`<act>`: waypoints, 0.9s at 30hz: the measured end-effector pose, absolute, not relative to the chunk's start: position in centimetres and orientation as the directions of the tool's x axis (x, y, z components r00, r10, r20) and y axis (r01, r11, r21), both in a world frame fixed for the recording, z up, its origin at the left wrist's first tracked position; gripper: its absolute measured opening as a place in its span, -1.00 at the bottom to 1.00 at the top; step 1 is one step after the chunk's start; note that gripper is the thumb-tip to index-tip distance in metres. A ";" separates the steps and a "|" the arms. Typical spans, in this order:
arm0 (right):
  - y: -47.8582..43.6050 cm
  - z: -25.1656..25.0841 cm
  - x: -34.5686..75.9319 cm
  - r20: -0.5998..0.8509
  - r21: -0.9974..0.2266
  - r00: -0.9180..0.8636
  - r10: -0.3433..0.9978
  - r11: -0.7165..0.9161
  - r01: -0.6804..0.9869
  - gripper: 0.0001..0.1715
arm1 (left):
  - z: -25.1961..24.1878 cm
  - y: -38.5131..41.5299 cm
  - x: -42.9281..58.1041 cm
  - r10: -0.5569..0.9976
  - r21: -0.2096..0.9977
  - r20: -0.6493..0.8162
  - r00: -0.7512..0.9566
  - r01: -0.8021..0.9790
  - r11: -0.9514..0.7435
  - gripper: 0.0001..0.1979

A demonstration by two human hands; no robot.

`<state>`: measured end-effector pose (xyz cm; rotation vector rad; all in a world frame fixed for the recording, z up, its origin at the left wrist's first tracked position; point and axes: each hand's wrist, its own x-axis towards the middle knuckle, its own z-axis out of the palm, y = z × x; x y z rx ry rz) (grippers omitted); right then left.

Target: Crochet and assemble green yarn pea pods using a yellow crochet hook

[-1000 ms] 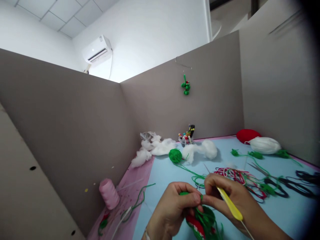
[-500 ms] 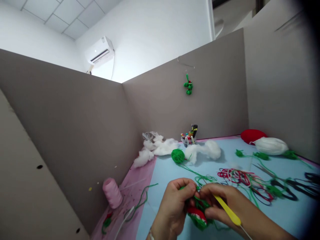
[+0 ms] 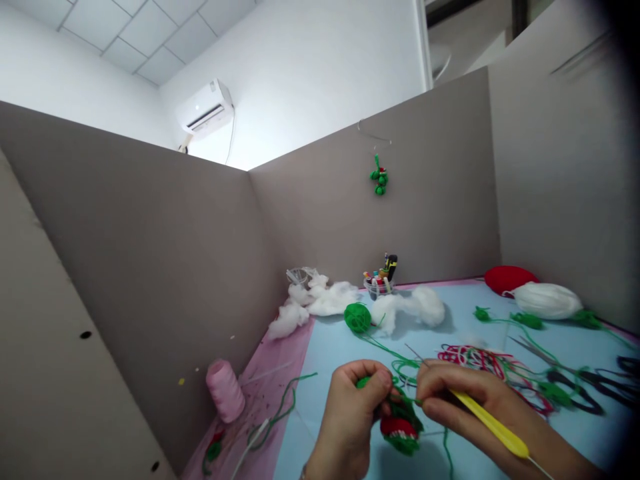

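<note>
My left hand (image 3: 353, 417) is closed around a small crocheted piece (image 3: 400, 427) of red and green yarn, thumb and forefinger pinching its top. My right hand (image 3: 475, 407) is closed on a yellow-handled crochet hook (image 3: 493, 427), its metal tip reaching up past the fingers. Both hands meet low in the middle over the light blue mat (image 3: 330, 353). A green strand runs from the piece back to a green yarn ball (image 3: 357, 317).
White stuffing (image 3: 325, 300) lies at the back beside a small cup of tools (image 3: 380, 283). Red and white yarn skeins (image 3: 530, 290), scissors (image 3: 575, 380) and tangled strands (image 3: 480, 360) lie right. A pink thread spool (image 3: 225, 390) stands left. Grey partitions surround the table.
The crocheted piece has sunk and turned in my left hand, its red part now showing. My right hand slid rightward, the hook handle now angled lower right. The view shifted slightly.
</note>
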<state>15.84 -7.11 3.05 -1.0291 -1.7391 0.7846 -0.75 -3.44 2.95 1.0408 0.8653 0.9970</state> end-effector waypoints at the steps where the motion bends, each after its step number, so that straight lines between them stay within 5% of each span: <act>1: -7.2 3.0 15.7 0.417 -0.847 -0.170 0.893 0.449 0.284 -0.75 | 2.8 -3.4 -0.7 0.941 0.956 -0.104 0.323 -0.227 0.184 -0.55; 7: -7.2 2.5 15.8 0.516 -0.781 -0.168 0.840 0.542 0.310 -0.72 | 2.1 -3.2 -0.5 0.920 0.960 -0.135 0.368 -0.179 0.213 -0.52; 13: -7.0 2.1 16.7 0.529 -0.801 0.017 0.848 0.493 0.340 -0.66 | 2.2 -3.3 -0.5 0.920 0.959 -0.130 0.370 -0.190 0.212 -0.51; 21: -7.2 2.2 15.7 0.367 -0.915 -0.006 0.930 0.360 -0.184 -0.65 | 2.4 -3.3 -0.4 0.914 0.960 -0.154 0.374 -0.161 0.228 -0.50; 27: -7.3 2.5 15.9 0.300 -0.891 -0.002 0.954 0.280 -0.358 -0.70 | 2.6 -3.3 -0.6 0.903 0.950 -0.148 0.402 -0.196 0.243 -0.60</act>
